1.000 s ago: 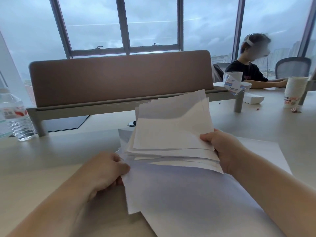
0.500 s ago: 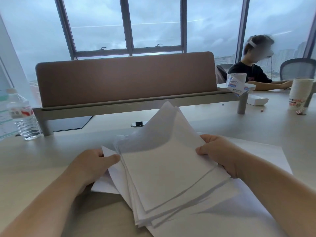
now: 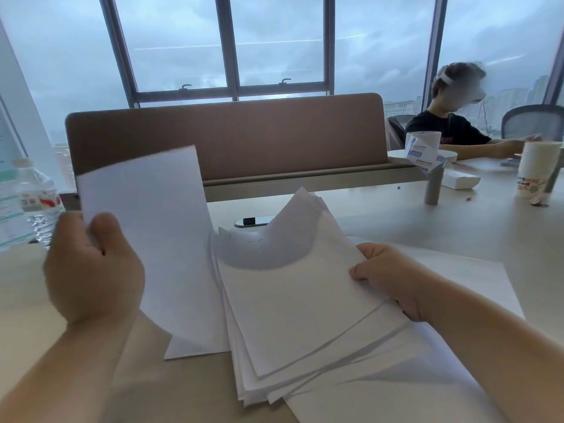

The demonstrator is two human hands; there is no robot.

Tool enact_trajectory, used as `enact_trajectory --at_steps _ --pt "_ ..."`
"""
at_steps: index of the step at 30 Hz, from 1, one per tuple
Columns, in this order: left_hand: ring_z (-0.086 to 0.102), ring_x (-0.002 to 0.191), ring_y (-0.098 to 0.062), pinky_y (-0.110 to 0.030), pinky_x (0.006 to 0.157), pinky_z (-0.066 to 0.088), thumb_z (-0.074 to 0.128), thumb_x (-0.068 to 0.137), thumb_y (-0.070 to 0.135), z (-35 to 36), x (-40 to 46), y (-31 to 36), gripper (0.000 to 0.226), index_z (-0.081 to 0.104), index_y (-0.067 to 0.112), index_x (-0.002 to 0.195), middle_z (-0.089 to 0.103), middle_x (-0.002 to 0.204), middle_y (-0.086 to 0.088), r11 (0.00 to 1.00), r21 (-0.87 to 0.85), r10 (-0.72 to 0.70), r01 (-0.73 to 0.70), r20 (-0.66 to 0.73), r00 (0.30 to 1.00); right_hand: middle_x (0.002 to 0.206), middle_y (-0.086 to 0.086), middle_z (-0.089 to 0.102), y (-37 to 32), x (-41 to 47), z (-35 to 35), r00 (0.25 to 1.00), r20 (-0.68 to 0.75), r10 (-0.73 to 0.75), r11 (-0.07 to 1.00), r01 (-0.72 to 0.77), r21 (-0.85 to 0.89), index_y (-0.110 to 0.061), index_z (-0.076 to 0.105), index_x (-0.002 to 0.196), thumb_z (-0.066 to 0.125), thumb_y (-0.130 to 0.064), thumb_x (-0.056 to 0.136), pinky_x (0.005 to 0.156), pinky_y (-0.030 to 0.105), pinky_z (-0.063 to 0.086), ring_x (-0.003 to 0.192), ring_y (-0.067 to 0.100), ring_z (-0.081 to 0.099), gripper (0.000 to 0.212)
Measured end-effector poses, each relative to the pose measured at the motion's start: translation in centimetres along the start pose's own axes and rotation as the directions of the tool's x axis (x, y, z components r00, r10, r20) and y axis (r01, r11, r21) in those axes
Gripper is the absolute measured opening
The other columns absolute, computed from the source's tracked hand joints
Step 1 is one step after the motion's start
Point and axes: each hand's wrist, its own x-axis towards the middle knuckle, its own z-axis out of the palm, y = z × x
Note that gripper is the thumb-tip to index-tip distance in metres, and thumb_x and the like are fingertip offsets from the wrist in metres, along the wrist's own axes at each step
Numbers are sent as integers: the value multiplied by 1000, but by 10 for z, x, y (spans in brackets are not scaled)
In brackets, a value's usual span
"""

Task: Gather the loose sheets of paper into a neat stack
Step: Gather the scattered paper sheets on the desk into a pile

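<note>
White sheet, pinched upright in left hand, long axis vertical, curls just left of fanned stack that right hand fingers clamp at its right edge on desk.

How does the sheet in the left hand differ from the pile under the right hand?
The sheet is a single page, lifted and curled up off the table; the pile is many pages lying low on it. The left hand pinches the sheet by its edge; the right hand holds the pile at its side. The pile's edges are fanned out unevenly. Both are blank white paper.
</note>
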Motion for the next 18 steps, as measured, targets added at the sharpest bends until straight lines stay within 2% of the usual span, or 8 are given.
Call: enact_trajectory --at_steps 2,4,7,8,10,12,15,18 --pt "51 73 -41 -41 66 36 37 109 39 -4 -2 7 34 47 11 92 44 79 -9 986 -90 134 -140 -68 989 100 29 75 1 1 0 1000 -6 -7 1000 7 4 -9 76 100 51 7 89 83 72 55 97 55 69 31" --pt "55 81 -32 -34 73 40 44 109 27 -9 -13 22 23 59 15 96 54 85 -2 917 -201 343 -344 -42 938 101 30 75 1 1 1 1000 0 -7 1000 7 4 -8 75 100 50 7 89 83 72 55 97 55 69 31" --pt "62 97 -21 -27 88 47 57 101 4 -9 -40 47 15 69 10 94 66 105 0 726 -449 631 -521 136 763 99 28 76 1 2 -1 1000 4 0 1000 0 7 -8 75 101 51 6 90 84 68 56 93 53 71 30" --pt "65 101 -20 -29 89 48 60 97 3 -7 -48 50 14 73 8 93 68 109 -1 693 -503 680 -517 216 701 95 27 76 2 3 -1 1000 1 11 1000 -11 14 -7 74 100 52 4 90 82 65 58 86 50 73 27" --pt "67 108 -14 -28 88 50 64 91 9 -1 -60 51 17 79 19 94 69 117 9 694 -565 703 -447 396 591 88 27 72 2 1 -1 999 16 51 997 -52 62 -4 72 99 60 -6 92 74 55 57 75 42 70 14" --pt "65 115 -7 -24 92 49 71 89 11 2 -66 49 25 79 35 91 69 118 23 735 -564 673 -376 539 507 100 32 70 2 1 -3 996 62 66 986 -74 149 -2 72 107 68 -20 92 75 51 54 85 46 69 25" --pt "57 126 4 -12 101 42 80 84 -1 5 -67 38 40 78 38 82 70 116 31 819 -518 572 -246 710 410 100 32 68 -3 0 -9 995 69 76 979 -88 182 5 69 105 66 -5 89 75 49 52 82 41 65 19" --pt "52 131 9 -12 109 38 64 77 -21 6 -61 26 54 75 32 72 72 117 26 911 -411 404 -14 887 225 85 25 57 -4 1 -15 993 20 116 981 -118 156 12 62 96 59 4 82 67 46 48 70 38 54 16"
